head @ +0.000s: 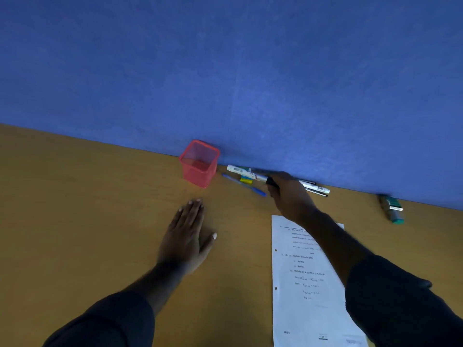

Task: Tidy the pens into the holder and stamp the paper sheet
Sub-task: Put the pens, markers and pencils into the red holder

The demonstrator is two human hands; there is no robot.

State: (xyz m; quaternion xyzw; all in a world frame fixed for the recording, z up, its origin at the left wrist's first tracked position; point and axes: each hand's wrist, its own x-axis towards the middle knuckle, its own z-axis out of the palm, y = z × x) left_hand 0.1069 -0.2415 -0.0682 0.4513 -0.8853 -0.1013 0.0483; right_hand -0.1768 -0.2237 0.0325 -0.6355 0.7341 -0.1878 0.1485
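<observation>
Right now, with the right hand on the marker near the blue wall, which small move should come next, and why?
Probably lift the white marker and carry it left to the red mesh holder. The right hand seems closed on its dark end, the holder looks empty, and the left hand lies flat on the desk.

Blue wall (225,71) behind wooden desk (75,209)

The holder (199,163) stands on the desk (75,196) against the back wall (225,71). Pens (244,184) lie right of it. The paper sheet (300,284) lies nearer, with what may be the stamp (392,209) far right.
</observation>
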